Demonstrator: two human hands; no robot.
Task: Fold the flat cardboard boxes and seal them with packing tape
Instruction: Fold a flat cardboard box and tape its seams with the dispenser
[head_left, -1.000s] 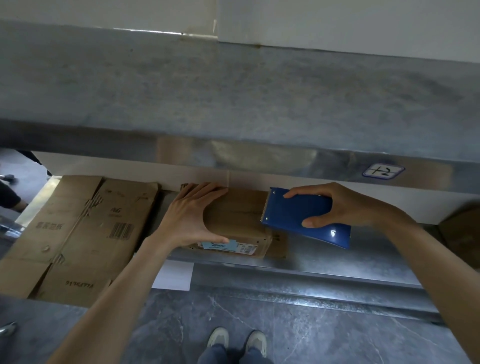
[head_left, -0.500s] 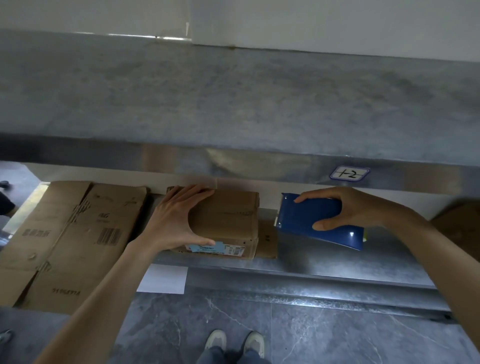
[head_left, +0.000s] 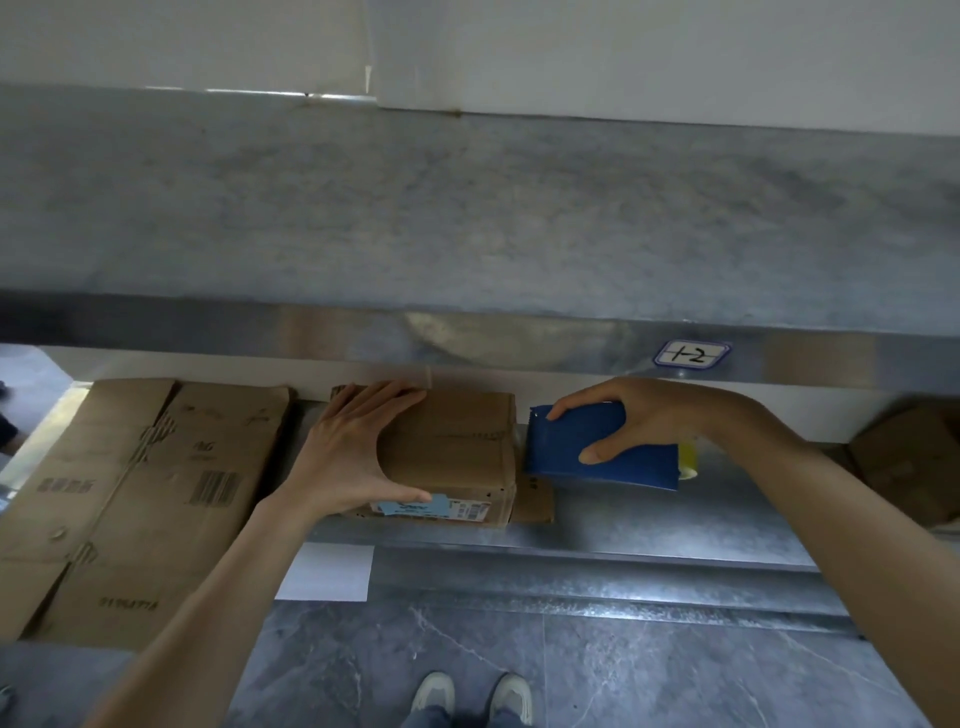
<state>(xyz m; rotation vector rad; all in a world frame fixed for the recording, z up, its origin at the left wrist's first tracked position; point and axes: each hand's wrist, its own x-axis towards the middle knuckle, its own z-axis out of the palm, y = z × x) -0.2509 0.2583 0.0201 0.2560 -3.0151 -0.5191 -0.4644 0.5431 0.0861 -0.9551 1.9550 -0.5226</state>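
Note:
A small folded cardboard box (head_left: 452, 447) with a shipping label on its near side sits on the lower steel shelf (head_left: 649, 514). My left hand (head_left: 353, 447) grips its left end, fingers over the top and thumb on the near edge. My right hand (head_left: 644, 415) grips a blue tape dispenser (head_left: 566, 449), whose toothed end is just right of the box's right side. A yellowish tape roll (head_left: 688, 460) peeks out behind the dispenser.
Flattened cardboard boxes (head_left: 135, 499) lie on the shelf to the left, overhanging its front. Another brown box (head_left: 914, 467) sits at the far right. The steel tabletop (head_left: 467, 218) overhangs above, with a label (head_left: 691, 354) on its edge. My shoes (head_left: 470, 699) stand on the grey floor.
The dispenser has slid right off the box's top and now sits beside its right side. My left hand has kept its hold on the box.

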